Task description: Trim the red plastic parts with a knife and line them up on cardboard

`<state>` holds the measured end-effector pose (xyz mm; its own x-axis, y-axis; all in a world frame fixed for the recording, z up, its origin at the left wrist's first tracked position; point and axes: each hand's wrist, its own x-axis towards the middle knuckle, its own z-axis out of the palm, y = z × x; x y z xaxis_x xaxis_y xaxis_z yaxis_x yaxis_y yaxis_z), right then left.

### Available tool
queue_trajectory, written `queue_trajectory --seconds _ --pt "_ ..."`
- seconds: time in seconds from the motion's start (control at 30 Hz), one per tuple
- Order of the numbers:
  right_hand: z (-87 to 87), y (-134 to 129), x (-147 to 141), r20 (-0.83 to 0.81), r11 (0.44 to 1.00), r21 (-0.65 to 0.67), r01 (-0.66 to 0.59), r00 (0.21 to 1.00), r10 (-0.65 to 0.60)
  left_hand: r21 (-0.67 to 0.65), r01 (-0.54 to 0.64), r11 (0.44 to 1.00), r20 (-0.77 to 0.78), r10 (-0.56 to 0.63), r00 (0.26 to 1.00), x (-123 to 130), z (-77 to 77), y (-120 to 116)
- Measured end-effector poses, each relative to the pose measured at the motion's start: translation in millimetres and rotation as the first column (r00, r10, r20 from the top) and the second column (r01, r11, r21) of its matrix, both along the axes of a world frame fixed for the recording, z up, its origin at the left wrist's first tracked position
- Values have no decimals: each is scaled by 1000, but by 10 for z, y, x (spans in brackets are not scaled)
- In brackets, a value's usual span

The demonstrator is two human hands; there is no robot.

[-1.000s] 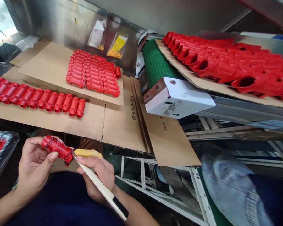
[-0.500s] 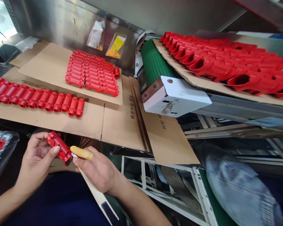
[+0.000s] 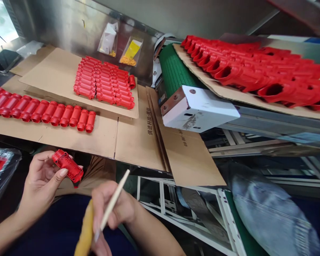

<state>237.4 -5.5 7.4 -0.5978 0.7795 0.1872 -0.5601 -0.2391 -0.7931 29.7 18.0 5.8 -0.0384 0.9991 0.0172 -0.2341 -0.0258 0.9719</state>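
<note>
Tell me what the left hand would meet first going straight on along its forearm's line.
Probably the near edge of the cardboard under the row of red tubes; depth is unclear, so the left hand might pass beneath.

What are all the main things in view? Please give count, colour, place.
Held part: 1, red, lower left
Slim tool: 1, cream, lower centre
Tube row: many, red, left
Part block: many, red, upper left
Hollow parts: many, red, upper right
Bags: 2, transparent, top centre
Cardboard sheets: several, brown, both sides
Belt: 1, green, upper middle
End block: 1, white, beside belt
Lined bin: 1, black, left edge
Frame: 1, white, lower middle
Denim: 1, blue, lower right
Left grip: 1, bare, holding part
Right grip: 1, yellow finger cover, on slim tool
</note>
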Motion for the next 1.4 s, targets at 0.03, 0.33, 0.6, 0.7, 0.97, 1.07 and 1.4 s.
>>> queue_trajectory --seconds 0.03,0.33,0.6,0.7,0.97,1.07,1.4 --pt "25 -8 34 56 993 109 38 997 -44 -30 19 999 27 -18 999 -7 -5 0" --pt "0 81 -137 155 360 840 406 458 -876 15 56 998 -156 -53 986 35 74 -24" --pt "-56 79 -193 112 312 855 414 439 -892 23 62 998 -148 -58 987 34 25 -40" --pt "-49 70 -197 123 314 853 416 426 -896 33 63 997 -160 -57 985 40 14 -40" --pt "-49 -15 -264 174 359 807 470 391 -904 41 42 998 -138 -36 990 76 3 -58" --pt "-24 -30 -197 228 446 745 497 438 -869 6 46 999 -101 -45 994 69 12 -45" --pt "64 156 18 646 856 254 450 580 -496 -506 393 768 322 -255 912 -40 144 -31"
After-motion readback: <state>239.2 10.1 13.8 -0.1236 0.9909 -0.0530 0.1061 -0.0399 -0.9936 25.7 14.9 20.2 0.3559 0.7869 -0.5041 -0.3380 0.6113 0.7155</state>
